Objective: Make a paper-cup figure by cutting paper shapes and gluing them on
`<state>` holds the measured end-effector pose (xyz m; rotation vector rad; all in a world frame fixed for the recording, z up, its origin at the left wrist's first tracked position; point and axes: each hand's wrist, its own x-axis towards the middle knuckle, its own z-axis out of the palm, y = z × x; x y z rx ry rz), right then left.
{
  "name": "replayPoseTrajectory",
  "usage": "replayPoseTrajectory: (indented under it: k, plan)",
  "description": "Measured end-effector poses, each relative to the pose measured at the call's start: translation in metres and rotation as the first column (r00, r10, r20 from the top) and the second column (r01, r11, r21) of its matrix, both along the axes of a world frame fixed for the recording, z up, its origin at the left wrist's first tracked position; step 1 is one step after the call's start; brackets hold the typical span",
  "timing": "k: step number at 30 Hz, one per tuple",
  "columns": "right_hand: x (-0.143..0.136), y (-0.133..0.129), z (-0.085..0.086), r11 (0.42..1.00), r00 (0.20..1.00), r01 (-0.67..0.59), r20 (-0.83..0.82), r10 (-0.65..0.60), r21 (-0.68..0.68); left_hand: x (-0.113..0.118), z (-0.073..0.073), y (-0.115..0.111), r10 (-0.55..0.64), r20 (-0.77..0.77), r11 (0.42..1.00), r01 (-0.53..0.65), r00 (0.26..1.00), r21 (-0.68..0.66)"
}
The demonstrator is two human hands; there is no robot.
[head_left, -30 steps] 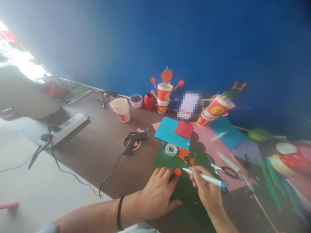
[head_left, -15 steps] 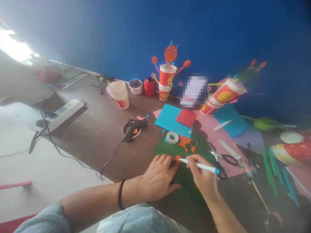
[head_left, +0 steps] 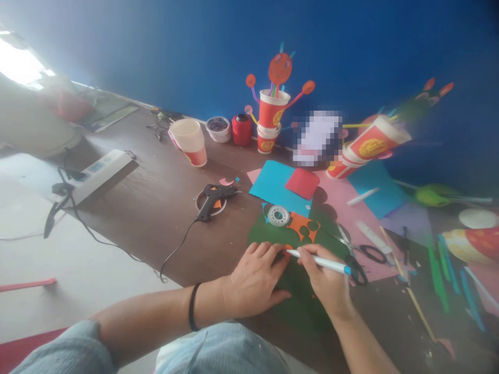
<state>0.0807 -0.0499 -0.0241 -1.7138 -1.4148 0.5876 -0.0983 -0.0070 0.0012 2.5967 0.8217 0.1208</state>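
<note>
We see the left hand (head_left: 253,283) laid on the green paper (head_left: 304,317), its fingers extended and thumb apart, fingertips at the left side of a small orange disc (head_left: 287,247). The fingers of the right hand (head_left: 331,285) grip a white pen (head_left: 323,264), its tip over the disc; whether it touches, we cannot tell. Compared with one second earlier, when the tip pointed just beyond the disc's right edge, it has come over the disc, and less of the disc shows. The left hand keeps its place beside the disc. The whole view has also shifted, so that the bench (head_left: 167,176) sits higher and more blue clothing (head_left: 222,348) enters below.

Around the hands we note, just beyond the disc, a white ring (head_left: 271,217) and an orange scrap (head_left: 300,226) with round cut-outs. Scissors (head_left: 372,253) lie to the right, one handle loop close by the pen's blue end. A blue sheet (head_left: 268,187) bears a red piece (head_left: 302,183). To the left, a glue gun (head_left: 212,200) rests across a roll (head_left: 199,205). Farther back stand nested cups (head_left: 191,143), a red spool (head_left: 241,131) and an upright cup figure (head_left: 273,109); another cup figure (head_left: 372,143) leans right.
</note>
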Motion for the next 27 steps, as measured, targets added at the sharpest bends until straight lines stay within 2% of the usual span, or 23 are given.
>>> replayPoseTrajectory:
  k: [27]
  plan:
    - [-0.0010,0.0007,0.0044,1.000,1.000,-0.012,0.026,0.012,0.002,0.0016,-0.0008,0.0007,-0.023,-0.013,0.998,0.024,1.000,0.058]
